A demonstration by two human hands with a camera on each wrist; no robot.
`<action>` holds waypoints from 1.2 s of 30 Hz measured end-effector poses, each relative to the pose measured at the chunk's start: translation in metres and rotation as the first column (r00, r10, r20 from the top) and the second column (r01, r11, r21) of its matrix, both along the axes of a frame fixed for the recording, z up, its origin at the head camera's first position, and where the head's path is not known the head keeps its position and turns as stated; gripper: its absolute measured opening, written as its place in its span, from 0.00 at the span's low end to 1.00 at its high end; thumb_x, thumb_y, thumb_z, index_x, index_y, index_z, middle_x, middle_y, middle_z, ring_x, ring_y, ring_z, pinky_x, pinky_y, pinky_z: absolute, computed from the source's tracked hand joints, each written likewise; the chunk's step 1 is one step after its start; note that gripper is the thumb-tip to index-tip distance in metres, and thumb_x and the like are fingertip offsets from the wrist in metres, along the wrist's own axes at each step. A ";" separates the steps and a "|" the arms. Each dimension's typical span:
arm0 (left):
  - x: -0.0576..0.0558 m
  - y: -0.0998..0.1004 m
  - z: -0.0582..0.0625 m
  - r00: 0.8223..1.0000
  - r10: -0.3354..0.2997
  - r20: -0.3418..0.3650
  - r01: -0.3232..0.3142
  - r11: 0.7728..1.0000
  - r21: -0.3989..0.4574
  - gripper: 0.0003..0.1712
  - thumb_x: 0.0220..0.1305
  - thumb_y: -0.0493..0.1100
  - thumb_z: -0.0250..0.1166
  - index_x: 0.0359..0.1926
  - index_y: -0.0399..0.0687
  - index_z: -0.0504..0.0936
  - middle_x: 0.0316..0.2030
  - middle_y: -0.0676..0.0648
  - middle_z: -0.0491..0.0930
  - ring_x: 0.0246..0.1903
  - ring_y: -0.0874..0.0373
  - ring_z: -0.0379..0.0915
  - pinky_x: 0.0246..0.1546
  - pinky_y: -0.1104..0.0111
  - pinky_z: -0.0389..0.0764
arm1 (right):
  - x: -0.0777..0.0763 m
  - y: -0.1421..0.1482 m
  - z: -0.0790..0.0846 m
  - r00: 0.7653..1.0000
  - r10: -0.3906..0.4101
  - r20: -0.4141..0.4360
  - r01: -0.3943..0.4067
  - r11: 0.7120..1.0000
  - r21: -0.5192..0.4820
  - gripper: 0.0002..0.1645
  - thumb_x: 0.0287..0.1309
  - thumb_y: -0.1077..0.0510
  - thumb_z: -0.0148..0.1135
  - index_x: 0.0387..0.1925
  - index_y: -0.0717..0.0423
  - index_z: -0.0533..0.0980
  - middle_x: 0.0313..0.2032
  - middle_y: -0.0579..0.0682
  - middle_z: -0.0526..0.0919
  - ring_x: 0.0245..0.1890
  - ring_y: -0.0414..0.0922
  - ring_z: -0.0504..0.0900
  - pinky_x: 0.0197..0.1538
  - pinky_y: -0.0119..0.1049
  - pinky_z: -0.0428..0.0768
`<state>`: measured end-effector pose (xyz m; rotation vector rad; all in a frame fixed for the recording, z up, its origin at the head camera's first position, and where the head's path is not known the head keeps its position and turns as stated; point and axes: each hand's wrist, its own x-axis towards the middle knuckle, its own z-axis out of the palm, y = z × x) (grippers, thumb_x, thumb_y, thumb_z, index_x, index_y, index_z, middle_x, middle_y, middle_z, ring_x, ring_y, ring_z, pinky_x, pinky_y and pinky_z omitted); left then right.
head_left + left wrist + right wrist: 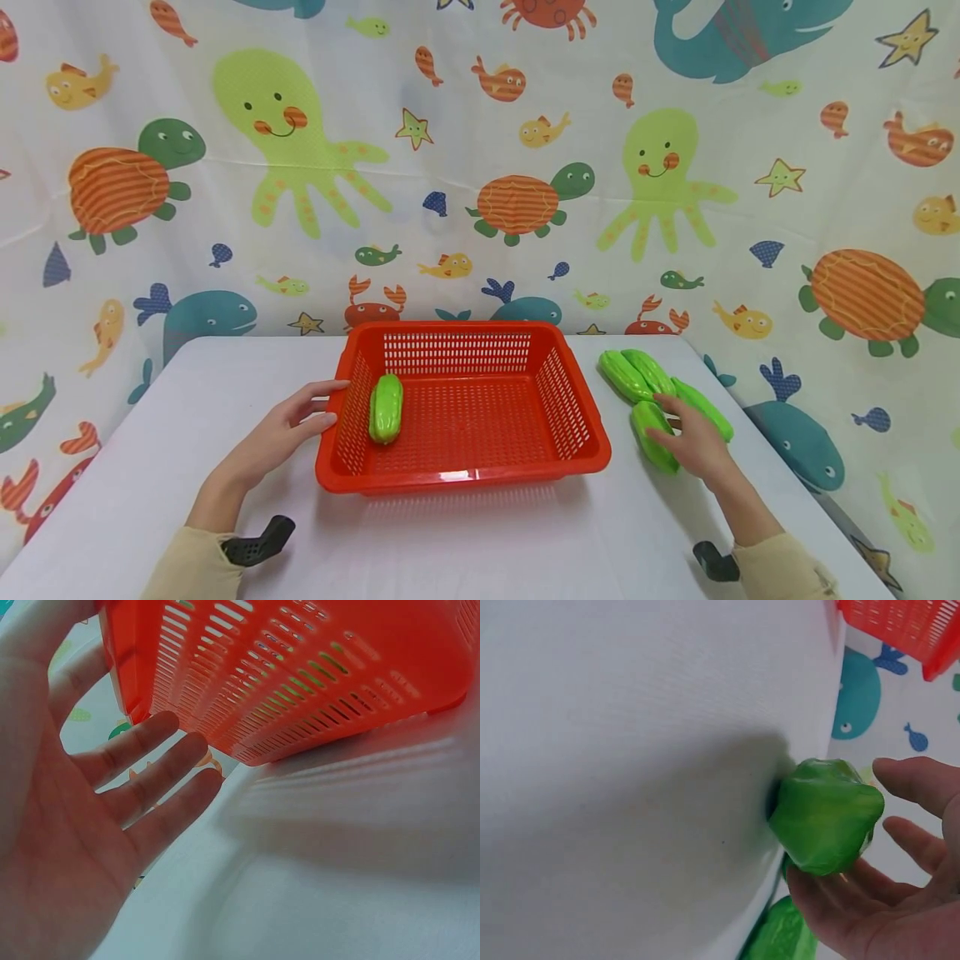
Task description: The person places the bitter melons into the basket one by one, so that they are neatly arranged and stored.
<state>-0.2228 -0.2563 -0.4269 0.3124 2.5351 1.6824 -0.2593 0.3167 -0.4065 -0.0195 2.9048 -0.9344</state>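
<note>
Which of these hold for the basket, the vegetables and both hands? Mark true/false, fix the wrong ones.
1. The red basket has one green vegetable inside. True.
2. That vegetable lies near the basket's right end. False: it lies near the left end.
3. The left hand is at the basket's rim. True.
4. The right hand reaches into the basket. False: it is at the near vegetable, outside the basket.
5. Four vegetables lie on the table outside the basket. True.
</note>
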 end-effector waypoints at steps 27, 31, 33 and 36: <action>-0.002 0.000 -0.005 1.000 -0.013 -0.009 0.013 1.000 -0.002 0.32 0.70 0.53 0.58 0.72 0.55 0.62 0.66 0.37 0.62 0.65 0.36 0.58 0.53 0.42 0.75 | 0.004 0.002 0.006 0.977 0.208 0.042 -0.212 0.965 0.153 0.27 0.62 0.54 0.63 0.61 0.58 0.73 0.56 0.65 0.76 0.56 0.64 0.72 0.53 0.65 0.74; -0.001 0.000 -0.004 1.000 -0.013 -0.013 0.013 1.000 0.000 0.32 0.70 0.53 0.58 0.72 0.55 0.62 0.67 0.38 0.62 0.65 0.36 0.58 0.53 0.43 0.76 | 0.004 0.001 0.009 0.981 0.184 0.054 -0.189 0.974 0.121 0.29 0.62 0.52 0.64 0.62 0.58 0.72 0.58 0.68 0.73 0.56 0.65 0.70 0.52 0.64 0.76; 0.000 0.000 -0.003 1.000 -0.014 -0.018 0.014 1.000 0.003 0.32 0.70 0.53 0.58 0.72 0.55 0.62 0.67 0.38 0.62 0.65 0.37 0.58 0.53 0.44 0.76 | 0.003 0.001 0.010 0.985 0.168 0.042 -0.172 0.980 0.101 0.29 0.63 0.51 0.64 0.62 0.58 0.71 0.58 0.68 0.72 0.54 0.64 0.71 0.50 0.61 0.78; 0.001 0.001 -0.002 1.000 -0.015 -0.024 0.015 1.000 0.004 0.33 0.70 0.53 0.58 0.72 0.55 0.61 0.68 0.39 0.61 0.65 0.37 0.57 0.53 0.44 0.76 | 0.002 -0.001 0.014 0.990 0.137 0.026 -0.138 0.989 0.047 0.31 0.63 0.50 0.63 0.64 0.58 0.69 0.60 0.69 0.69 0.54 0.63 0.70 0.48 0.57 0.80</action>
